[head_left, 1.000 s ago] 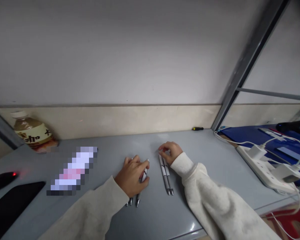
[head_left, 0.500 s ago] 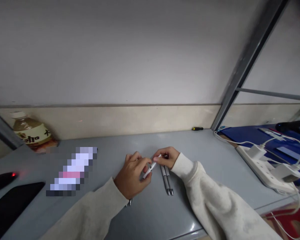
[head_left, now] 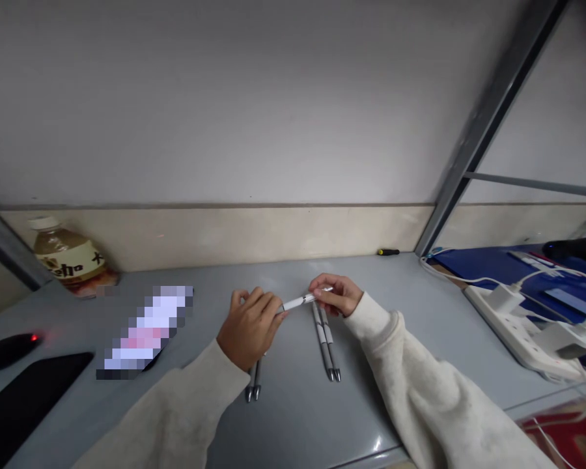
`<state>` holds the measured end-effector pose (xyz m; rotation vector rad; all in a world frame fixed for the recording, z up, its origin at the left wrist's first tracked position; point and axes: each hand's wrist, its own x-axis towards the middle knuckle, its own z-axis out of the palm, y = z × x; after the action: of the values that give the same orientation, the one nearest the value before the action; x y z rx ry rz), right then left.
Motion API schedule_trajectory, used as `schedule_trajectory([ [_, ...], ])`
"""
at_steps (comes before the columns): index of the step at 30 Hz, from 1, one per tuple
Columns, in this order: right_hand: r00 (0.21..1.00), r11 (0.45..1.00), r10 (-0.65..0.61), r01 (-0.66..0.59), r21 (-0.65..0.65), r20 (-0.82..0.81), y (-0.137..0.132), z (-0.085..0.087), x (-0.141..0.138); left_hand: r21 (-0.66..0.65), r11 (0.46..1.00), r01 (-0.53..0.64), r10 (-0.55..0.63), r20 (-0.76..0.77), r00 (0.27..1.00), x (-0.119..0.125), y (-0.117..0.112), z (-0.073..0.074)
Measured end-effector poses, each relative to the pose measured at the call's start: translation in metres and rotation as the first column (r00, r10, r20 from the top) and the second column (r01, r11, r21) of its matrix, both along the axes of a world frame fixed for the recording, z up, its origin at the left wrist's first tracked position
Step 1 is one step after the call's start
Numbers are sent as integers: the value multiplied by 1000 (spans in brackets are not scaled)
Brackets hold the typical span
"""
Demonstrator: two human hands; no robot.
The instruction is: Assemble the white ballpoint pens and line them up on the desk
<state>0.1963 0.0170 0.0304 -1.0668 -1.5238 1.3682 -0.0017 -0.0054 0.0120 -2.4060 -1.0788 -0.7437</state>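
Observation:
A white pen (head_left: 293,303) is held nearly level above the desk between my two hands. My left hand (head_left: 251,326) is closed round its left end, the fingers covering that part. With thumb and fingers my right hand (head_left: 336,296) pinches the other end. Two white-and-grey pens (head_left: 326,342) lie side by side on the desk just below my right hand. Two more pens (head_left: 254,385) poke out from under my left hand and wrist; their upper parts are hidden.
A lit phone (head_left: 146,329), its screen blurred, lies left on the grey desk (head_left: 293,417). Beyond it stands a bottle (head_left: 71,257). A black mouse (head_left: 10,352) and dark pad (head_left: 34,404) are far left. At right sits a power strip (head_left: 508,332); a small screwdriver (head_left: 388,252) lies by the wall.
The held pen has turned from a steep slant to nearly level. My hands have moved a little apart and upward, and more of the two pens under my left hand shows.

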Motion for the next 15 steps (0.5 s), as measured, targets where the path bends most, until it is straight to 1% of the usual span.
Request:
schedule_trajectory([
  [3,995,999,30,-33,33,97,1,-4,1,44,999,-21,23,-41,999,0,1,-1],
  [5,983,995,33,-48,83,179,2,-8,2,59,997,-51,55,-61,997,-1,3,-1],
  [7,973,991,58,-84,107,224,2,-10,2,65,995,-76,81,-81,993,-2,3,-1],
  [9,968,987,130,-147,67,216,1,-11,3,56,995,-87,93,-98,991,-3,4,-1],
  [11,956,974,226,-228,-9,185,-1,-11,3,32,995,-94,97,-109,989,-3,5,-1],
  [13,934,949,314,-307,-67,173,-3,-10,4,-20,994,-103,100,-121,988,-4,5,-1],
  [15,903,924,382,-372,-89,198,-5,-10,5,-97,988,-120,107,-135,985,-4,4,0],
])
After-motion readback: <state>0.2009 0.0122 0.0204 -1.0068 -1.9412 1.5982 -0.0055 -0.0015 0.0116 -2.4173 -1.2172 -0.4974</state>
